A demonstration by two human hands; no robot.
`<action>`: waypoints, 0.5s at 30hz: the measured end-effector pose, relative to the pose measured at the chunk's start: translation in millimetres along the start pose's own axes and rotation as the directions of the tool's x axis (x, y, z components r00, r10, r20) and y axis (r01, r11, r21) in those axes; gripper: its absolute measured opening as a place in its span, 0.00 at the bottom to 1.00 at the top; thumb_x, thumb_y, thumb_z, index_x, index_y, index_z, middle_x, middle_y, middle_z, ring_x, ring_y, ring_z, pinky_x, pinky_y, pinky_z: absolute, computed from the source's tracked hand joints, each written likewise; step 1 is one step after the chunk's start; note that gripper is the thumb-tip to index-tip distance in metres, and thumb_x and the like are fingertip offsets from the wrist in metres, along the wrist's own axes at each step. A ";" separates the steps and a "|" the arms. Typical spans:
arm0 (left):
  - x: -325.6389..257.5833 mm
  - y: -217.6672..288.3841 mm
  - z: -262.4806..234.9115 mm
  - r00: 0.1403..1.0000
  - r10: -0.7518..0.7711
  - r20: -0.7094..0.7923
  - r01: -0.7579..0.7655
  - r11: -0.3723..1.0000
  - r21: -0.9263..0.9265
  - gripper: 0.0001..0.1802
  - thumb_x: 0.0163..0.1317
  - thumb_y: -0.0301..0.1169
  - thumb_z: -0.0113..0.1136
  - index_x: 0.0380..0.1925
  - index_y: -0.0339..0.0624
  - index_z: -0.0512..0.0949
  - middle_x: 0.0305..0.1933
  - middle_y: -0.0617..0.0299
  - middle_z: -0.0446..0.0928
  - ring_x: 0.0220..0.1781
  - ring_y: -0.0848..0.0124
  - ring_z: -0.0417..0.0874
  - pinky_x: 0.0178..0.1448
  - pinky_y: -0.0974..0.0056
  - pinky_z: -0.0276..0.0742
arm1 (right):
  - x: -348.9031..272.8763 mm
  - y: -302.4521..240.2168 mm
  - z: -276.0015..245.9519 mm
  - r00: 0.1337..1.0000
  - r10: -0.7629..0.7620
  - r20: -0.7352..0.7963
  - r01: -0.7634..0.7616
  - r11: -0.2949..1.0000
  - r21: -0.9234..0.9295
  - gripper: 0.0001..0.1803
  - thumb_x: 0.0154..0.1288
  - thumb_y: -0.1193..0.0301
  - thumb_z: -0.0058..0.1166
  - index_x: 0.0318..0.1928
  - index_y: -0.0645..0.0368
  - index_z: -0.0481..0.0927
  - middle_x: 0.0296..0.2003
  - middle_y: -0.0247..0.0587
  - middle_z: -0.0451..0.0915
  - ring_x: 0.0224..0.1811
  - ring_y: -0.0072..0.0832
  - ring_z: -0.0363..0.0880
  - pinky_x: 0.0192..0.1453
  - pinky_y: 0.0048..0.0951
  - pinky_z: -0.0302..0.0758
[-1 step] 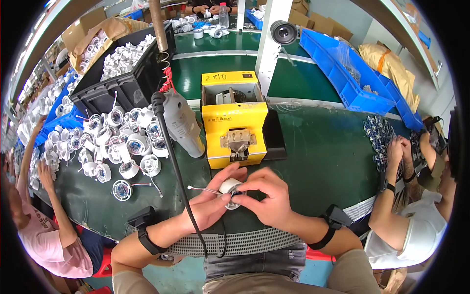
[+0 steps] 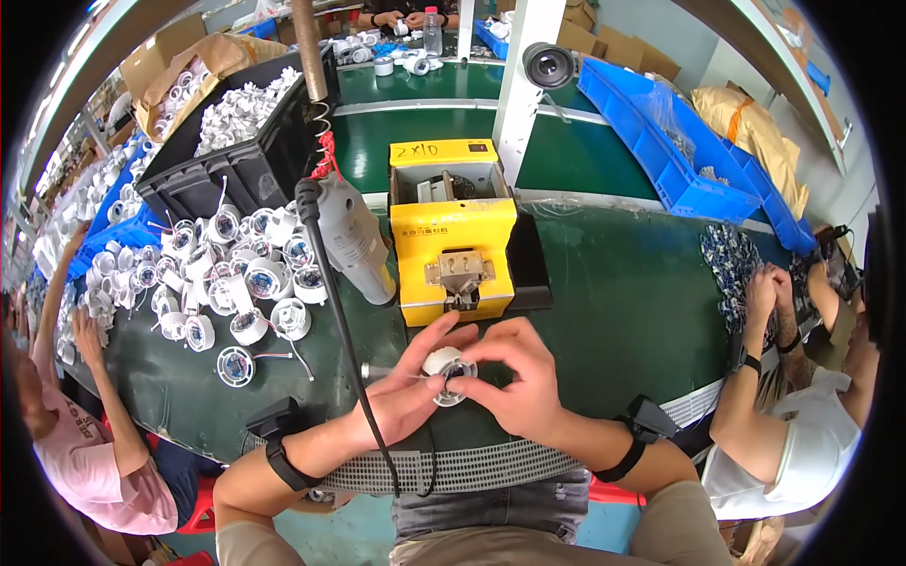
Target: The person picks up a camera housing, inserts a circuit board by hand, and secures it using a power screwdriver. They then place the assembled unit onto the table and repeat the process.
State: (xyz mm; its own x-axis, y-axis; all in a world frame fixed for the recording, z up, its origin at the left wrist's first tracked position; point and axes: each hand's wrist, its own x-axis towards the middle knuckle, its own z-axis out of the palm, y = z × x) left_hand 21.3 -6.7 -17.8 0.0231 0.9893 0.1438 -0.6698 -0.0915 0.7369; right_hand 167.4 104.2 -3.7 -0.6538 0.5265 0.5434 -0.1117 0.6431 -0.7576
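A small white round plastic housing (image 2: 447,362) sits between my two hands, a dark circuit board showing in its opening. My left hand (image 2: 408,382) is closed on its left side, thumb at the rim and forefinger stretched past it. From the right, my right hand (image 2: 517,379) pinches at the opening with thumb and forefinger; the fingertips partly hide the board. A blurred pale wire end (image 2: 376,372) sticks out left of my left hand. Just beyond my fingers stands a yellow bench machine (image 2: 455,226) with a metal head on its front.
A pile of similar white housings (image 2: 236,274) lies at the left, before a black crate (image 2: 226,170). A grey electric screwdriver (image 2: 351,241) hangs left of the machine, its black cable crossing my left forearm. Blue bins (image 2: 661,141) stand far right. Co-workers sit on both sides.
The wire end left of my left hand, sharp before, is now smeared by motion. My right fingers have shifted slightly at the housing's opening. Both hands otherwise keep their place.
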 end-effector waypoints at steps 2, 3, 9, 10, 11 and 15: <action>-1.1 -1.4 0.4 0.998 0.048 0.049 -0.049 0.999 0.004 0.37 0.71 0.34 0.46 0.73 0.45 0.39 0.76 0.55 0.45 0.76 0.64 0.50 0.75 0.59 0.46 | -1.6 5.9 3.4 0.995 0.088 0.054 -0.095 0.986 0.135 0.17 0.50 0.81 0.68 0.41 0.62 0.78 0.41 0.42 0.77 0.45 0.28 0.79 0.48 0.27 0.76; -1.0 -0.5 -1.6 0.997 0.057 0.048 -0.057 0.998 0.005 0.37 0.71 0.34 0.46 0.73 0.45 0.39 0.76 0.55 0.45 0.76 0.64 0.50 0.75 0.59 0.46 | -2.2 10.5 5.4 0.978 0.173 0.119 -0.198 0.945 0.259 0.18 0.50 0.81 0.68 0.43 0.63 0.77 0.43 0.41 0.76 0.48 0.28 0.78 0.51 0.28 0.76; -6.1 7.6 -1.7 0.982 -0.037 -0.187 0.151 0.751 0.643 0.34 0.68 0.29 0.53 0.70 0.36 0.52 0.60 0.51 0.70 0.57 0.68 0.75 0.60 0.67 0.72 | 3.2 11.7 3.1 0.985 0.127 0.120 -0.151 0.966 0.212 0.15 0.53 0.78 0.66 0.43 0.66 0.80 0.40 0.42 0.80 0.39 0.25 0.82 0.40 0.23 0.79; -5.8 8.0 -2.6 0.983 -0.016 -0.183 0.131 0.756 0.641 0.34 0.68 0.29 0.53 0.70 0.36 0.52 0.60 0.51 0.70 0.57 0.68 0.75 0.60 0.67 0.72 | 5.1 11.5 1.5 0.980 0.115 0.163 -0.137 0.982 0.129 0.15 0.54 0.80 0.64 0.43 0.66 0.80 0.39 0.42 0.80 0.40 0.25 0.81 0.41 0.24 0.79; -5.3 8.0 -3.4 0.976 -0.051 -0.213 0.167 0.804 0.570 0.31 0.68 0.25 0.52 0.69 0.37 0.54 0.57 0.55 0.72 0.55 0.71 0.76 0.57 0.68 0.75 | 8.5 11.4 -0.4 0.973 0.107 0.206 -0.119 0.992 0.046 0.14 0.55 0.82 0.62 0.43 0.67 0.79 0.38 0.42 0.80 0.41 0.26 0.81 0.42 0.25 0.79; -6.1 -5.1 -19.5 0.983 -0.038 -0.179 0.135 0.812 0.568 0.27 0.68 0.21 0.50 0.66 0.36 0.60 0.52 0.58 0.75 0.51 0.74 0.76 0.54 0.66 0.81 | 32.2 -1.9 3.0 0.982 -0.190 0.016 0.189 0.956 -0.226 0.18 0.53 0.79 0.64 0.46 0.65 0.80 0.40 0.47 0.80 0.41 0.34 0.81 0.42 0.29 0.77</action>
State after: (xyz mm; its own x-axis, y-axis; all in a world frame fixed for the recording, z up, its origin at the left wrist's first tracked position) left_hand 10.2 -10.1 -35.3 -0.0846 0.9964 -0.0050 -0.1190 -0.0052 0.9929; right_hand 144.3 118.2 14.2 -0.6322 0.3860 0.6718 -0.0608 0.8397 -0.5397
